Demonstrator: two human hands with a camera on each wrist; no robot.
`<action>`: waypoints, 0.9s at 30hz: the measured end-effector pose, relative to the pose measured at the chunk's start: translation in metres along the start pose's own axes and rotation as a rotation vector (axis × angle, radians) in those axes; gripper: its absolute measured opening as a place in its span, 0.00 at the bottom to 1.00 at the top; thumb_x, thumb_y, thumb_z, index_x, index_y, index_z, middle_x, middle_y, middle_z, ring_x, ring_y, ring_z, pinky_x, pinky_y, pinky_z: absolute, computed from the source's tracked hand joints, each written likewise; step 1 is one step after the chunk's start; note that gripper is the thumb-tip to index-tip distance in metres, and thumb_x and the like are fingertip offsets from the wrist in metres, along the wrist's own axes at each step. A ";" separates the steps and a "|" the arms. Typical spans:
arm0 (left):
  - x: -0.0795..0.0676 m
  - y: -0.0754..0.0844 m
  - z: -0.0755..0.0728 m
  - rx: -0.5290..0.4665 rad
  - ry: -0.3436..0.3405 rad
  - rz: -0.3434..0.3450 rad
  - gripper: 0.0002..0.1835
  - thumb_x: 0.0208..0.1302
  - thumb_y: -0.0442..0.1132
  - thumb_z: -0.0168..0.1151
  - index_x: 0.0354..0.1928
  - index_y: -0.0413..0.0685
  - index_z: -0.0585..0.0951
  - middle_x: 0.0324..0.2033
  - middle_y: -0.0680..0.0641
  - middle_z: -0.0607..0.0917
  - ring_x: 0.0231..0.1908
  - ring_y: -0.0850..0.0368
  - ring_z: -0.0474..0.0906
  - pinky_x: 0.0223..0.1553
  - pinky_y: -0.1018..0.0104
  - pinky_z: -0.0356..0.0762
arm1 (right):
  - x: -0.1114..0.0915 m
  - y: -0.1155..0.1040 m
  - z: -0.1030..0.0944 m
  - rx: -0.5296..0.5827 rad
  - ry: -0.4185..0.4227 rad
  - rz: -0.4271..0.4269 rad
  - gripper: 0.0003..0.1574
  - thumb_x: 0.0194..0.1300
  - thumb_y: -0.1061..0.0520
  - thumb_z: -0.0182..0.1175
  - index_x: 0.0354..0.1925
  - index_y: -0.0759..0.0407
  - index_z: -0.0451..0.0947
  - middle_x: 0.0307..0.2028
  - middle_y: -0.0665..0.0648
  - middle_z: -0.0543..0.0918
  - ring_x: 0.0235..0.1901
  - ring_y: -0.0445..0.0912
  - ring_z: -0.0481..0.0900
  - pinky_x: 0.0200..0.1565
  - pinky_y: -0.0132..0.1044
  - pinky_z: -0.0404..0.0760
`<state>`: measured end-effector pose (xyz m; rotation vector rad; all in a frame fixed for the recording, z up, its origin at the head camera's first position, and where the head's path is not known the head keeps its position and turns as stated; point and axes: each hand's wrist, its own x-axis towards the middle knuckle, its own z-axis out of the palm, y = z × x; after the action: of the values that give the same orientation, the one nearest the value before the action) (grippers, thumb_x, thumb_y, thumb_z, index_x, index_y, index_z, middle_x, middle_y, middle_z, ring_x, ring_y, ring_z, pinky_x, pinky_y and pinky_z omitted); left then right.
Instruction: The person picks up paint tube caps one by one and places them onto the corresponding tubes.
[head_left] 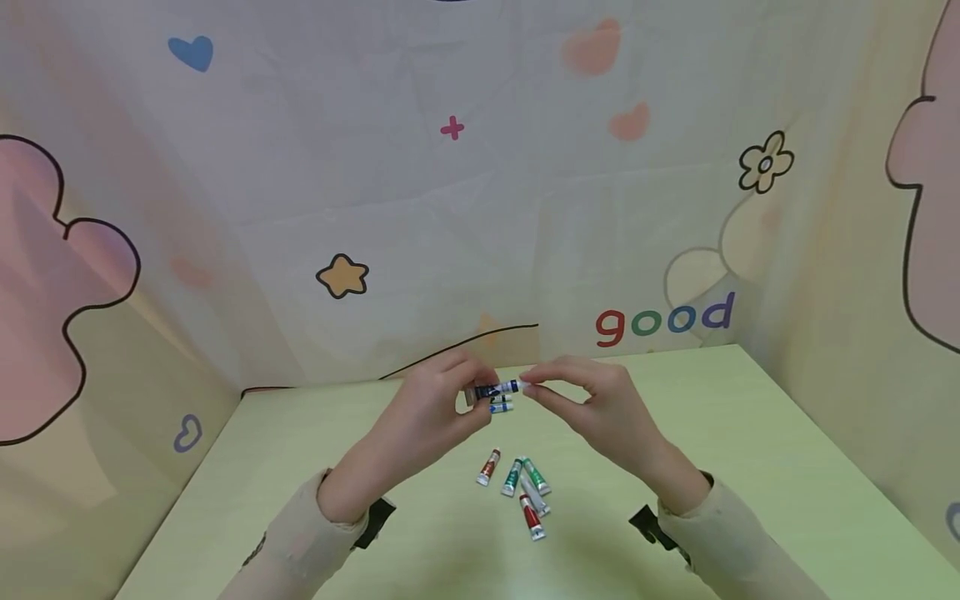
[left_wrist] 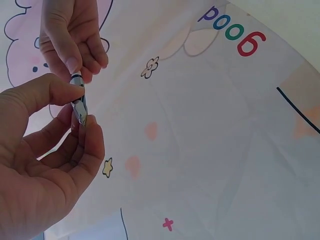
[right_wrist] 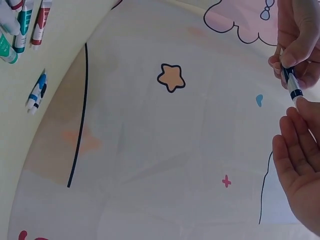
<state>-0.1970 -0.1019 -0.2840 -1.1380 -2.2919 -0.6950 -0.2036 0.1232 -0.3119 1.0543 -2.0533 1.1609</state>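
My left hand [head_left: 435, 400] holds a small paint tube [head_left: 498, 389] with a dark label between thumb and fingers, above the far part of the table. The tube lies nearly level, its white cap end pointing right. At that end, my right hand [head_left: 603, 400] pinches the white cap between thumb and forefinger. In the left wrist view the tube's flat silver end [left_wrist: 80, 112] shows between the left thumb and fingers. The right wrist view shows the dark band [right_wrist: 296, 93] beside the cap, which is mostly hidden by the right thumb.
Behind the held tube, blue-labelled tubes [head_left: 501, 408] lie on the table [head_left: 300, 500]. Nearer lie an orange-brown tube [head_left: 488, 467], a dark green tube [head_left: 512, 477], a light green tube [head_left: 536, 475], a silvery tube [head_left: 534, 496] and a red tube [head_left: 532, 517]. A printed cloth [head_left: 420, 208] stands behind.
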 end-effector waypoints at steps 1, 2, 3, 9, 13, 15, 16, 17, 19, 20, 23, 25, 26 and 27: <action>0.000 0.000 0.000 0.002 0.001 0.006 0.09 0.51 0.29 0.64 0.35 0.44 0.80 0.33 0.55 0.78 0.31 0.67 0.73 0.33 0.77 0.73 | -0.001 0.003 0.001 -0.003 0.001 -0.011 0.14 0.56 0.62 0.66 0.43 0.57 0.83 0.39 0.47 0.84 0.42 0.41 0.80 0.45 0.34 0.77; -0.001 0.001 0.000 0.004 0.002 0.010 0.09 0.51 0.29 0.64 0.35 0.44 0.80 0.33 0.55 0.78 0.31 0.67 0.73 0.33 0.77 0.73 | -0.002 0.006 0.002 -0.008 0.001 -0.021 0.14 0.56 0.61 0.66 0.43 0.56 0.83 0.39 0.47 0.84 0.41 0.40 0.80 0.45 0.34 0.77; -0.001 0.001 -0.001 0.006 0.003 0.013 0.09 0.51 0.29 0.64 0.35 0.44 0.80 0.33 0.55 0.78 0.31 0.66 0.73 0.33 0.77 0.73 | -0.003 0.008 0.002 -0.011 0.001 -0.028 0.14 0.56 0.60 0.66 0.44 0.55 0.83 0.39 0.47 0.84 0.41 0.40 0.80 0.44 0.34 0.77; -0.002 0.007 -0.002 0.074 0.014 0.054 0.10 0.50 0.29 0.65 0.36 0.44 0.81 0.34 0.54 0.77 0.32 0.65 0.72 0.33 0.77 0.72 | -0.005 0.010 0.001 -0.022 -0.026 0.025 0.13 0.57 0.57 0.66 0.43 0.51 0.83 0.38 0.43 0.83 0.40 0.37 0.80 0.42 0.34 0.78; -0.002 0.010 -0.001 0.148 0.023 0.097 0.09 0.51 0.30 0.65 0.37 0.43 0.81 0.34 0.52 0.77 0.32 0.64 0.71 0.33 0.77 0.72 | -0.005 0.008 0.001 -0.011 -0.054 0.110 0.11 0.60 0.52 0.63 0.42 0.48 0.82 0.38 0.40 0.83 0.40 0.36 0.79 0.42 0.35 0.78; -0.002 0.011 -0.001 0.183 0.028 0.114 0.09 0.51 0.30 0.65 0.37 0.42 0.81 0.34 0.52 0.78 0.33 0.63 0.71 0.34 0.77 0.73 | -0.005 0.007 0.001 0.001 -0.059 0.148 0.10 0.60 0.51 0.62 0.42 0.48 0.82 0.37 0.40 0.83 0.38 0.36 0.79 0.42 0.36 0.78; -0.002 0.012 -0.001 0.195 0.033 0.122 0.09 0.51 0.30 0.65 0.37 0.42 0.81 0.34 0.52 0.78 0.33 0.63 0.71 0.34 0.77 0.73 | -0.005 0.006 0.002 0.008 -0.061 0.163 0.10 0.61 0.51 0.62 0.42 0.48 0.82 0.36 0.40 0.82 0.37 0.36 0.79 0.41 0.36 0.78; -0.002 0.012 0.000 0.205 0.037 0.129 0.09 0.51 0.31 0.65 0.37 0.42 0.81 0.34 0.52 0.78 0.34 0.62 0.71 0.34 0.77 0.74 | -0.005 0.006 0.003 0.013 -0.061 0.180 0.10 0.61 0.51 0.61 0.42 0.49 0.82 0.35 0.40 0.82 0.36 0.37 0.79 0.41 0.36 0.78; -0.002 0.012 0.001 0.218 0.045 0.142 0.09 0.51 0.30 0.65 0.36 0.42 0.81 0.34 0.51 0.78 0.34 0.62 0.72 0.35 0.76 0.74 | -0.006 0.007 0.005 0.018 -0.054 0.200 0.09 0.62 0.52 0.61 0.41 0.49 0.81 0.33 0.40 0.82 0.34 0.37 0.79 0.41 0.37 0.78; -0.002 0.013 0.001 0.222 0.049 0.149 0.09 0.51 0.30 0.65 0.36 0.42 0.81 0.34 0.51 0.78 0.34 0.61 0.72 0.35 0.76 0.74 | -0.006 0.008 0.006 0.018 -0.049 0.204 0.08 0.62 0.52 0.60 0.41 0.49 0.81 0.32 0.40 0.81 0.33 0.37 0.78 0.40 0.37 0.78; -0.002 0.014 0.003 0.223 0.054 0.157 0.09 0.51 0.30 0.64 0.36 0.42 0.81 0.34 0.51 0.78 0.35 0.61 0.72 0.35 0.76 0.74 | -0.007 0.010 0.009 0.006 -0.037 0.203 0.05 0.62 0.54 0.60 0.38 0.50 0.81 0.27 0.40 0.79 0.31 0.38 0.76 0.37 0.37 0.77; -0.001 0.014 0.003 0.223 0.056 0.160 0.09 0.50 0.29 0.64 0.36 0.42 0.81 0.34 0.51 0.78 0.34 0.61 0.72 0.34 0.76 0.74 | -0.008 0.011 0.010 -0.003 -0.030 0.206 0.03 0.63 0.54 0.60 0.36 0.49 0.80 0.25 0.40 0.78 0.30 0.39 0.75 0.34 0.36 0.75; -0.001 0.014 0.003 0.222 0.056 0.161 0.09 0.50 0.29 0.64 0.36 0.42 0.81 0.34 0.51 0.78 0.34 0.61 0.72 0.34 0.76 0.74 | -0.008 0.011 0.011 -0.008 -0.028 0.211 0.02 0.63 0.54 0.60 0.35 0.49 0.80 0.24 0.41 0.77 0.29 0.39 0.75 0.32 0.36 0.75; -0.001 0.014 0.004 0.222 0.056 0.163 0.09 0.50 0.29 0.64 0.36 0.42 0.81 0.34 0.51 0.78 0.34 0.61 0.72 0.34 0.76 0.74 | -0.008 0.011 0.012 -0.012 -0.027 0.219 0.03 0.63 0.53 0.60 0.34 0.49 0.79 0.24 0.41 0.77 0.28 0.40 0.74 0.31 0.35 0.74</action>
<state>-0.1851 -0.0930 -0.2843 -1.1672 -2.1392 -0.3950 -0.2094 0.1191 -0.3283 0.8588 -2.2379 1.2441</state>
